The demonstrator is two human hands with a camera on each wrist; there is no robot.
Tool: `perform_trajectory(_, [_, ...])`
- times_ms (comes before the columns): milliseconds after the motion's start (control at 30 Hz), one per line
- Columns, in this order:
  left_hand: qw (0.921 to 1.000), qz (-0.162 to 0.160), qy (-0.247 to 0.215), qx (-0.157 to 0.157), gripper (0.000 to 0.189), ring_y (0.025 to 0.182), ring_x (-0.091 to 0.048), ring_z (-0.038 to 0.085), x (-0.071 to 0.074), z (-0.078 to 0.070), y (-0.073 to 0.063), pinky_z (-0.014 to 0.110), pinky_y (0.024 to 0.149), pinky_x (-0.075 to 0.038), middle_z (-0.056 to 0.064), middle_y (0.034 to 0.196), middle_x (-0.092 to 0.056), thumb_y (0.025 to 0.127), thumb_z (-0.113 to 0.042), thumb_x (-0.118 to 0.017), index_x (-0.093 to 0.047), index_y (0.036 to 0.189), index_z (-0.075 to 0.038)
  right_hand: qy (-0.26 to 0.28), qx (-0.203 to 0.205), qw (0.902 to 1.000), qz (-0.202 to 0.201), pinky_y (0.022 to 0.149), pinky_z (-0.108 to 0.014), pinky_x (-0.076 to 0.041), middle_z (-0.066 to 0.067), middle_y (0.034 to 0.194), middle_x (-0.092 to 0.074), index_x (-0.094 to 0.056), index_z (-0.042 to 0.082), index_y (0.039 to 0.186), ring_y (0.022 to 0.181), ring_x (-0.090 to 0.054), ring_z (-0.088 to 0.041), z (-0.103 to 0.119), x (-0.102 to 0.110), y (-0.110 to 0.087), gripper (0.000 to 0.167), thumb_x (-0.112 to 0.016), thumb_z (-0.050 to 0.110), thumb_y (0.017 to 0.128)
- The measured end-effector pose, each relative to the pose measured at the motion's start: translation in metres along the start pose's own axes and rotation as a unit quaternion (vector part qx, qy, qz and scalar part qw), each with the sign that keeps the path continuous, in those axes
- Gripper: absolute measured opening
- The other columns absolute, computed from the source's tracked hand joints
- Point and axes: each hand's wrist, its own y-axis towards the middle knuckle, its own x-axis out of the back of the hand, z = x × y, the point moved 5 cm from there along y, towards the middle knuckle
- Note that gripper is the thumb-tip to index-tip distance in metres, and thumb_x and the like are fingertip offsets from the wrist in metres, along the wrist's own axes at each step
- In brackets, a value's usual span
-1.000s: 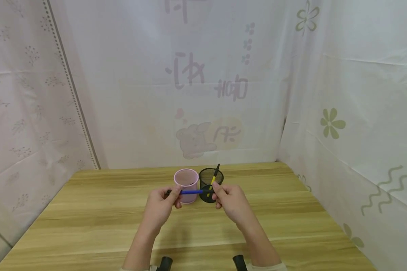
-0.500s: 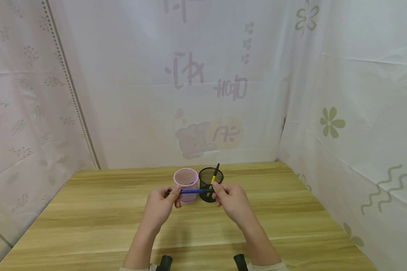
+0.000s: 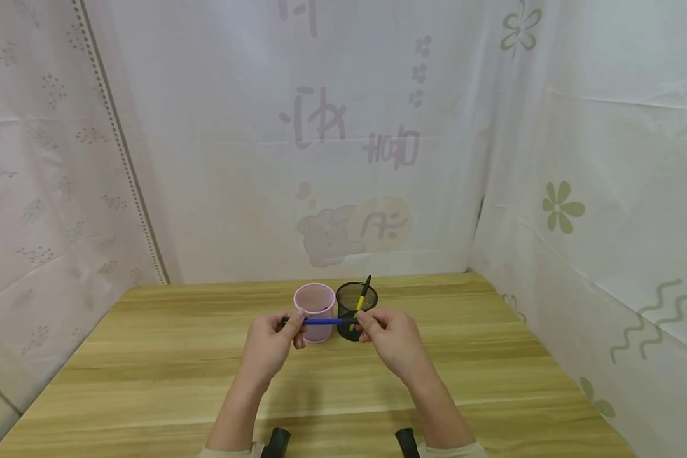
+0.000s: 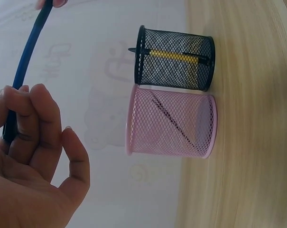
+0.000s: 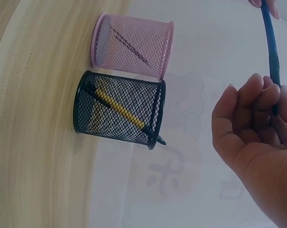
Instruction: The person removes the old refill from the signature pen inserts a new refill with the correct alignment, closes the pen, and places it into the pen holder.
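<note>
A blue pen (image 3: 323,322) with black ends is held level in the air between both hands. My left hand (image 3: 271,340) pinches its left end between thumb and fingers, and my right hand (image 3: 392,337) pinches the right end. Behind the pen stand two mesh pen holders side by side on the table. The pink pen holder (image 5: 134,45) has a thin dark stick inside, leaning. In the black pen holder (image 4: 174,76) leans a yellow and black pen (image 5: 117,108), its black tip poking above the rim.
Wood-grain table (image 3: 149,369) lies beneath the hands. White printed curtains (image 3: 235,191) enclose the back and both sides. Two black objects (image 3: 277,442), probably wrist mounts, show at the bottom edge by the sleeves.
</note>
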Motion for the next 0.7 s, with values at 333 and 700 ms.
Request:
perform_trajectory(333, [1.0,-0.002,-0.002,-0.006,0.036,0.058,-0.046,0.015,0.0011,0.0004,0.0007,0.025,0.058,-0.03,0.002,0.064,-0.061,0.109,-0.025,-0.063,-0.069,0.082,-0.002,-0.013,0.013,0.9998,-0.005,0.075,-0.032,-0.049,-0.004,0.085,-0.077,-0.08,0.012,0.094,0.087,-0.07,-0.019,0.0017,-0.0001,-0.0008,0.013,-0.071,0.017,0.102])
perform_trajectory(700, [1.0,-0.007,0.002,-0.001,0.035,0.057,-0.042,0.014,0.0025,0.0015,0.0009,0.024,0.055,-0.027,0.002,0.064,-0.061,0.109,-0.024,-0.062,-0.069,0.083,-0.002,-0.003,0.027,0.9995,-0.018,0.079,-0.031,-0.055,-0.004,0.103,-0.081,-0.08,0.013,0.103,0.094,-0.074,-0.019,0.0023,0.0005,-0.0018,0.008,-0.077,0.009,0.097])
